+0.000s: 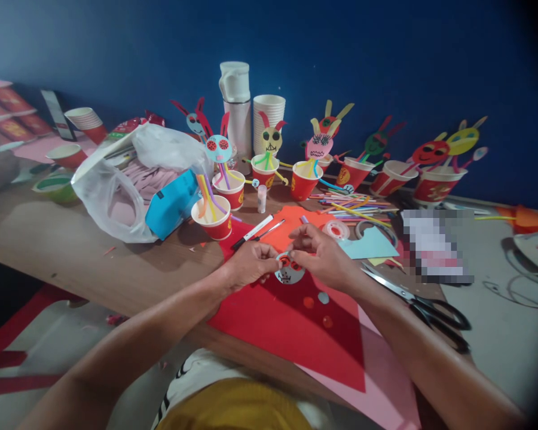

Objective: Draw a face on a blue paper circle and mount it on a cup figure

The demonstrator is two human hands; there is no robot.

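Observation:
A pale round paper face (289,275) with red eyes and a drawn black mouth is between my hands, above the red paper sheet (291,334). My left hand (251,263) pinches its left edge with thumb and fingers. At its upper right edge, my right hand (320,257) has thumb and index finger closed on it. Small paper dots, orange (308,302) and pale blue (323,297), lie on the red sheet just below my right hand. Orange paper (291,221) is right behind my hands, with a black-and-white marker (252,232) at its left.
Red cups with paper faces (218,149) stand along the back, near a thermos (237,119). A plastic bag (116,203) is at left, beside a cup with straws (211,224). Scissors (415,301), tape (336,230) and light blue paper (372,245) lie at right.

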